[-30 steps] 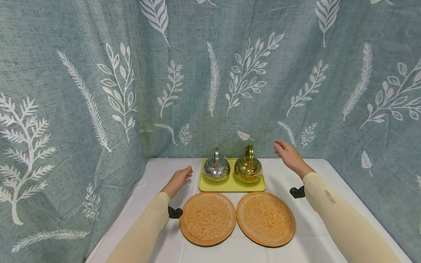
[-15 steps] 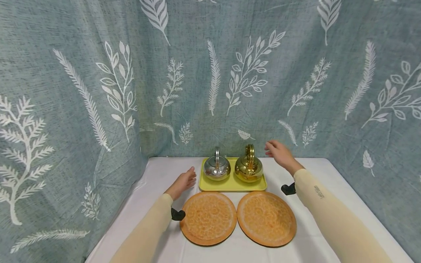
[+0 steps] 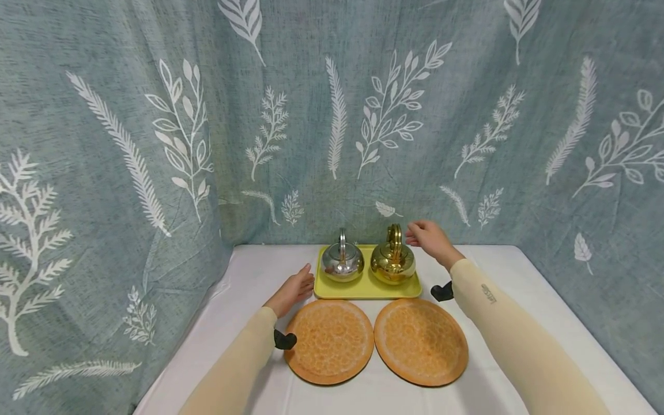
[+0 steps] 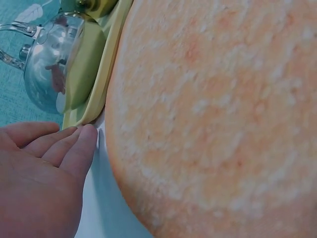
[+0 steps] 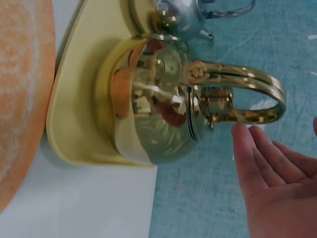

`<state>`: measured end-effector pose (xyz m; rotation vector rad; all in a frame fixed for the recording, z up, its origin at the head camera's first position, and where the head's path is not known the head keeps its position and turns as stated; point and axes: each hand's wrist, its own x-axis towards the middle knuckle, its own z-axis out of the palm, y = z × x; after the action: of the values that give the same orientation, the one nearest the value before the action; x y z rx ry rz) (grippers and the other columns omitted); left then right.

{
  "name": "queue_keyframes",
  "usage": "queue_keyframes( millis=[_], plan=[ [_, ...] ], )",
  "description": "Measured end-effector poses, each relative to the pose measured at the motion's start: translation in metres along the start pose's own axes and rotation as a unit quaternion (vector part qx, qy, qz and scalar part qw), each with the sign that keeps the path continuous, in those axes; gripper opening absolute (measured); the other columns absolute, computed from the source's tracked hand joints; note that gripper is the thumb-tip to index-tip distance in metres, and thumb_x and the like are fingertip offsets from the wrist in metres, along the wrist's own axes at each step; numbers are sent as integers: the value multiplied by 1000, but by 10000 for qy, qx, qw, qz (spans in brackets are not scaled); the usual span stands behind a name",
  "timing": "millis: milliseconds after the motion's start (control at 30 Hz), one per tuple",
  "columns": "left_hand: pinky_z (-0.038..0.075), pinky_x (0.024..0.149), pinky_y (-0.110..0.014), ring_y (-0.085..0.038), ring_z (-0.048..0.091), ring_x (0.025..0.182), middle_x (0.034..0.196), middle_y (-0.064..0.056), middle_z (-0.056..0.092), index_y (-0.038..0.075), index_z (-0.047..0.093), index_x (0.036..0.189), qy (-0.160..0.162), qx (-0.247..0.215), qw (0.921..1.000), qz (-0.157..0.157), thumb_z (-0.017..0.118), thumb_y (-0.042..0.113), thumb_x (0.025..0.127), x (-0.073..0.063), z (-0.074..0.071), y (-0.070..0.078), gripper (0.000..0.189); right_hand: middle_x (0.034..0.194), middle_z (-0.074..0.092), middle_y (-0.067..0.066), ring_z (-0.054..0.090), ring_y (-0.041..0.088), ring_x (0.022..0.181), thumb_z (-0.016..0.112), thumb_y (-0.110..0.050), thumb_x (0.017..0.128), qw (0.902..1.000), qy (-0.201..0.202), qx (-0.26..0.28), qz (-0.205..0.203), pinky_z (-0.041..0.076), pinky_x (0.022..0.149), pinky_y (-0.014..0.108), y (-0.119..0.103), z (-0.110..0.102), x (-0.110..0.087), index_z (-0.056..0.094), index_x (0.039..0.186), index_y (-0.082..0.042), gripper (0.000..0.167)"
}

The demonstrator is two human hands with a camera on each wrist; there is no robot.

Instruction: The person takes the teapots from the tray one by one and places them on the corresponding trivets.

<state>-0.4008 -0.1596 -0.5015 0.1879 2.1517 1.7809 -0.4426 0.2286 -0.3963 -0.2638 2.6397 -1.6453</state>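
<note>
A silver kettle (image 3: pixel 342 266) and a gold kettle (image 3: pixel 392 267) stand side by side on a yellow tray (image 3: pixel 365 293), their handles upright. My left hand (image 3: pixel 293 291) is beside the tray's left edge, fingers nearly straight. In the left wrist view its fingertips (image 4: pixel 89 133) are at the tray's corner; whether they touch I cannot tell. To the right of the gold kettle, my right hand (image 3: pixel 432 240) reaches toward the handle (image 5: pixel 252 80). Its fingers (image 5: pixel 243 148) are extended just beside that handle, holding nothing; contact is unclear.
Two round, flat, bread-patterned orange mats (image 3: pixel 329 341) lie in front of the tray, almost edge to edge. All of it is on a white-covered table (image 3: pixel 479 300). A blue-green leaf-print curtain (image 3: pixel 311 144) hangs close behind and at both sides.
My right hand has moved left, closing in on the gold kettle's handle. My left hand has shifted slightly right, up to the tray's left side. Kettles, tray and mats stay in place.
</note>
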Motion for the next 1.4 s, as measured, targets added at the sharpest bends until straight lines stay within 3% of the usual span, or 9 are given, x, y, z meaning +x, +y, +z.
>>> queue_keyframes(
  millis=[200,400,733,1133,1400],
  plan=[
    [33,130,-51,-45,31,158,171,-34,25,-16,22,165,0,-52,10000,30,32,65,115,-2,1,0,95,138,64,35,72,36,117,43,-22,119,9990,-34,380,234,62,103,44,-1,9,5,47,152,20,53],
    [33,130,-52,-46,30,158,171,-35,24,-17,22,165,-21,-140,9999,21,33,62,116,-1,0,0,93,132,66,32,74,28,105,50,-16,118,9991,-119,268,316,62,103,51,-4,14,5,52,150,17,47],
    [34,129,-50,-44,31,158,171,-33,25,-15,22,166,1,-94,9999,35,34,62,116,1,-1,-2,93,135,64,33,71,38,114,51,-12,117,9987,-70,325,385,62,102,49,-9,16,2,56,147,18,42],
    [35,129,-52,-46,31,158,170,-35,26,-17,22,164,-38,-78,9999,87,34,63,115,0,-2,-3,95,131,66,30,72,29,103,49,-10,117,9984,197,375,382,59,106,56,-3,22,1,62,140,17,38],
    [35,129,-51,-46,31,157,170,-35,27,-17,24,164,11,-26,10000,-6,34,64,115,1,-1,-3,95,139,61,33,68,41,118,50,-11,117,9980,293,487,281,60,105,52,-4,28,-4,59,143,17,39]
  ],
)
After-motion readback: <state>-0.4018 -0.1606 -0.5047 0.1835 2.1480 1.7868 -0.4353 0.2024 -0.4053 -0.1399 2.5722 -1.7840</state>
